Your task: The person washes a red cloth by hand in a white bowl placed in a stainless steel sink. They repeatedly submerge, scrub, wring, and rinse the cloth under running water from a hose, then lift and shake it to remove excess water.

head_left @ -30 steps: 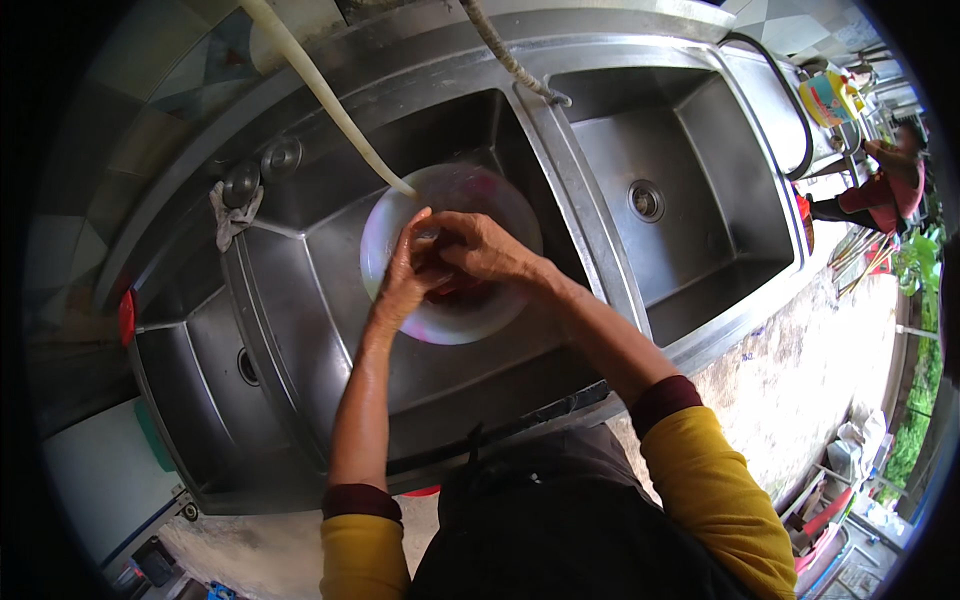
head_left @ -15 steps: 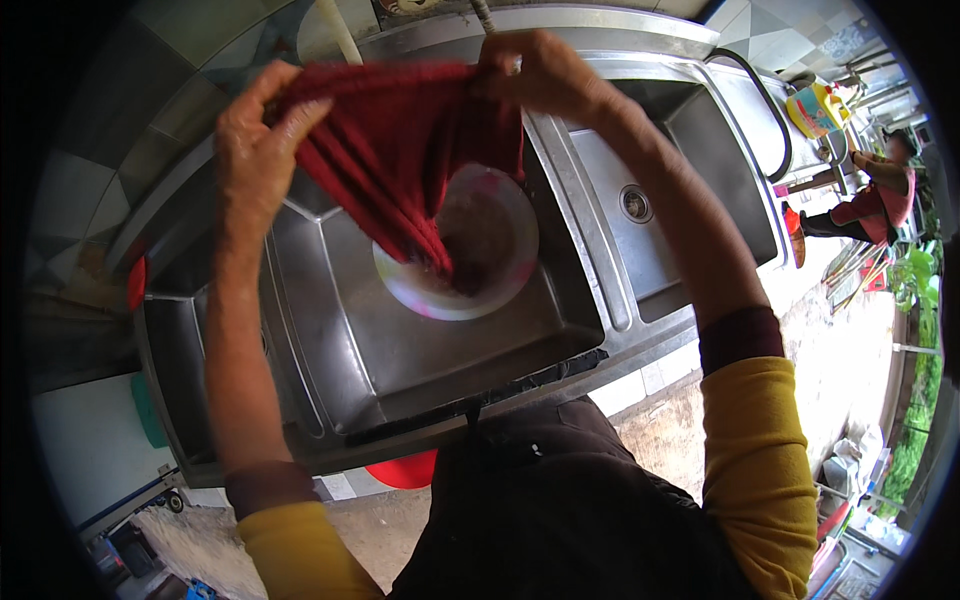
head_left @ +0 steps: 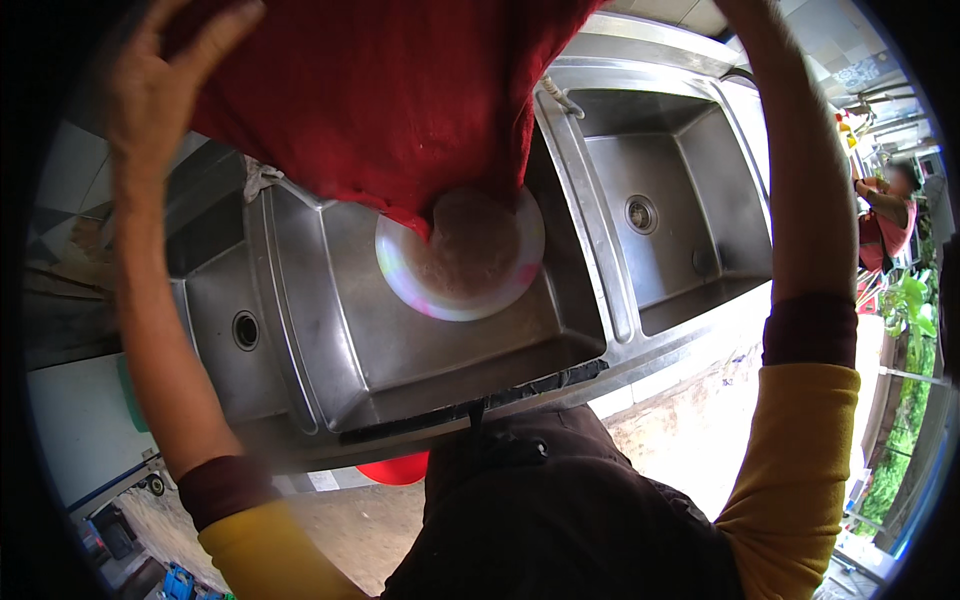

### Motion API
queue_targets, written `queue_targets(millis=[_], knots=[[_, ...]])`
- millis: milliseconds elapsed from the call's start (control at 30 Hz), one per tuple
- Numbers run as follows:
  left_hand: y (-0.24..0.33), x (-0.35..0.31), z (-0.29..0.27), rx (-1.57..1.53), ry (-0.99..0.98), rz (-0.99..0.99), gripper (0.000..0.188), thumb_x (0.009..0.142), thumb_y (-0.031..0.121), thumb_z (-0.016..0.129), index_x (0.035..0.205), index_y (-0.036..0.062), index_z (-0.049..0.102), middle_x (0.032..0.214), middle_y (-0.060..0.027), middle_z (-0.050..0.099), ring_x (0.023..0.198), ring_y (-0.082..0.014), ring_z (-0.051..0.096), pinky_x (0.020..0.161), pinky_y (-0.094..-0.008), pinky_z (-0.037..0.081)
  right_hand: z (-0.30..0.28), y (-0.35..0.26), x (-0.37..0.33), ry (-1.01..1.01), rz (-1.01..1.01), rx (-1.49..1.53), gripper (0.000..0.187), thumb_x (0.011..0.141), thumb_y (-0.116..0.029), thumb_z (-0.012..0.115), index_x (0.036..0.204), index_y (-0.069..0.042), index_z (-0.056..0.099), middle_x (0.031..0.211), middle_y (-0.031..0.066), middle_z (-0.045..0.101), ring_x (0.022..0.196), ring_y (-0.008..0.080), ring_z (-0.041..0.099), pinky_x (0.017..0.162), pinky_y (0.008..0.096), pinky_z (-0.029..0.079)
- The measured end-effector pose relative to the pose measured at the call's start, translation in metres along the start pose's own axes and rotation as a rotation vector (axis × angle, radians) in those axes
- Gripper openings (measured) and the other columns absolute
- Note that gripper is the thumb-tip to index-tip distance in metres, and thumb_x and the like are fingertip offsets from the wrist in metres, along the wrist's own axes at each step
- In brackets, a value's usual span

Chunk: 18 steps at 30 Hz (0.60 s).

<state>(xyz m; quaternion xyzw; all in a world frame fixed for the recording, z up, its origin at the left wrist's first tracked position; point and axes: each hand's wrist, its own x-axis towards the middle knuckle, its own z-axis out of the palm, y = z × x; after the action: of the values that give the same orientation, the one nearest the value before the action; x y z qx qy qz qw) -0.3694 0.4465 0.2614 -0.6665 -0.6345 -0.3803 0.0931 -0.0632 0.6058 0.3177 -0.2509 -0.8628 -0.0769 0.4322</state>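
A wet red cloth [head_left: 390, 100] hangs spread out high above the sink, filling the top of the view. My left hand [head_left: 165, 80] grips its left edge with fingers curled over the fabric. My right hand is out of view past the top edge; only its forearm [head_left: 800, 180] shows, raised at the cloth's right side. Below the cloth's lowest corner sits a round white basin [head_left: 470, 270] of cloudy brownish water in the middle sink bowl [head_left: 400, 350].
The steel sink unit has a small left bowl with a drain [head_left: 245, 330] and a right bowl with a drain [head_left: 640, 213]. A red tub [head_left: 395, 468] sits under the front edge. Another person [head_left: 885, 215] stands at the far right near green plants.
Both hands went from rubbing the cloth inside the basin to lifting it up and spreading it wide; now it is higher and closer to the camera.
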Motion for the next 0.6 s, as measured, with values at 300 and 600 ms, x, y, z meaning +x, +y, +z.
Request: queue_targets(millis=[300, 600], knots=[[-0.092, -0.235, 0.283, -0.294, -0.649, -0.458, 0.028, 0.070, 0.021, 0.073, 0.084, 0.0050, 0.056, 0.079, -0.0180, 0.062, 0.075, -0.0380, 0.061, 0.065, -0.0439, 0.047, 0.252, 0.018, -0.339, -0.750, 0.339, 0.289, 0.023, 0.075, -0.023, 0.068, 0.094, -0.011, 0.064, 0.076, 0.0158, 0.065, 0.068, 0.0354, 0.063, 0.060, 0.0415, 0.051], [-0.024, -0.396, 0.407, 0.274, -0.978, -0.538, 0.038, 0.083, 0.017, 0.054, 0.119, 0.0082, 0.051, 0.112, -0.0157, 0.053, 0.105, -0.0333, 0.052, 0.089, -0.0481, 0.042, 0.302, -0.084, -0.503, -1.005, 0.427, -0.143, 0.039, 0.076, -0.028, 0.061, 0.111, -0.011, 0.061, 0.102, 0.0153, 0.063, 0.102, 0.0349, 0.054, 0.086, 0.0534, 0.043]])
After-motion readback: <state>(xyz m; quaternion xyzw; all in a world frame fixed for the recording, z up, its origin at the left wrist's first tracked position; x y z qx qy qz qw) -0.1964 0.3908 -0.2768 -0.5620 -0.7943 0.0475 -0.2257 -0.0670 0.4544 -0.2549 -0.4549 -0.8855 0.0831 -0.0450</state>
